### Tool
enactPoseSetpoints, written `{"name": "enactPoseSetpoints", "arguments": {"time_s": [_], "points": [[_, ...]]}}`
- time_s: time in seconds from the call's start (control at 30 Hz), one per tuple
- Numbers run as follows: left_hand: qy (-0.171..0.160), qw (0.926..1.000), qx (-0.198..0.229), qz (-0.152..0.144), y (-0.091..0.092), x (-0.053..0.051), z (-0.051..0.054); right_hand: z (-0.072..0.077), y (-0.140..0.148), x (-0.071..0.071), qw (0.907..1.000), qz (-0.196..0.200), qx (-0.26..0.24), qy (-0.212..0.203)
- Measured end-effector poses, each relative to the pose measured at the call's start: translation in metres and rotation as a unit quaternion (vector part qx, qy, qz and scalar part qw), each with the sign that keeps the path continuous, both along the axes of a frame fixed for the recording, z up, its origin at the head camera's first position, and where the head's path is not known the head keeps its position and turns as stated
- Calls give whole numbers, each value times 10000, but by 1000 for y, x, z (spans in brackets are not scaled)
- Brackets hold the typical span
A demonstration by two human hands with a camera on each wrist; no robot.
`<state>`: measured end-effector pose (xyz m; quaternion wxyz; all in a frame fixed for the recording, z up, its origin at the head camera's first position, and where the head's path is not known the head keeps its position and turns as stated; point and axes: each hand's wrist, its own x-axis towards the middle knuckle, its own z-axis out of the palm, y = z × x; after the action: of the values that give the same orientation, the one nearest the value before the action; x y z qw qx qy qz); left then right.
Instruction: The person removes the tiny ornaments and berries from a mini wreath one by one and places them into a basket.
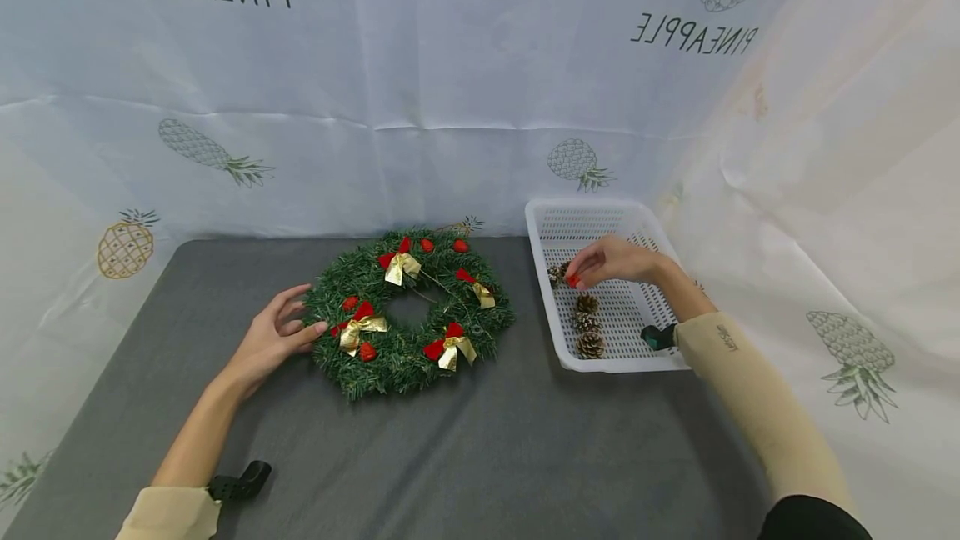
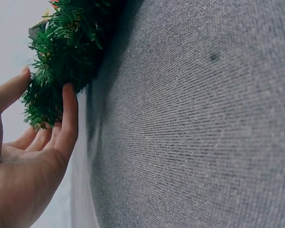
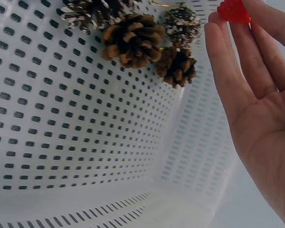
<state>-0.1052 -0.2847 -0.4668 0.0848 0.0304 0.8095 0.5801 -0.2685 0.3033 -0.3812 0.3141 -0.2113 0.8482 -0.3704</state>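
A green wreath (image 1: 337,373) lies on the grey table, dressed with red and gold bows (image 1: 362,327) and small red berry ornaments (image 1: 367,352). My left hand (image 1: 268,338) holds the wreath's left edge, thumb on its upper side and the other fingers around its outer side. Over the white basket (image 1: 555,332), my right hand (image 1: 618,262) pinches a small bumpy red berry ornament (image 3: 234,10) between thumb and fingertips. Below that hand, several pine cones (image 1: 589,346) sit in the basket along its left side, some of them partly hidden by the hand.
The basket has perforated walls and stands at the table's right side, by a hanging sheet (image 1: 465,65) printed with pineapples. Grey cloth (image 1: 465,457) covers the table in front of the wreath. Each wrist wears a dark strap.
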Motion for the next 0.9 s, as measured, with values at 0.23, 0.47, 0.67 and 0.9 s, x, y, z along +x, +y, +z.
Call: {"name": "enactPoseSetpoints", "arguments": {"time_s": [0.23, 0.47, 0.67, 0.9], "points": [[-26, 10000, 35, 9, 0, 0, 2, -12, -3, -5, 9996, -74, -139, -226], [-15, 10000, -60, 14, 0, 0, 2, -16, -9, -6, 9998, -34, -78, -185], [-17, 10000, 14, -11, 0, 0, 2, -15, -13, -6, 9997, -25, -130, -223], [-25, 10000, 18, -10, -1, 0, 0, -15, -15, -7, 9996, -56, -210, -160]]}}
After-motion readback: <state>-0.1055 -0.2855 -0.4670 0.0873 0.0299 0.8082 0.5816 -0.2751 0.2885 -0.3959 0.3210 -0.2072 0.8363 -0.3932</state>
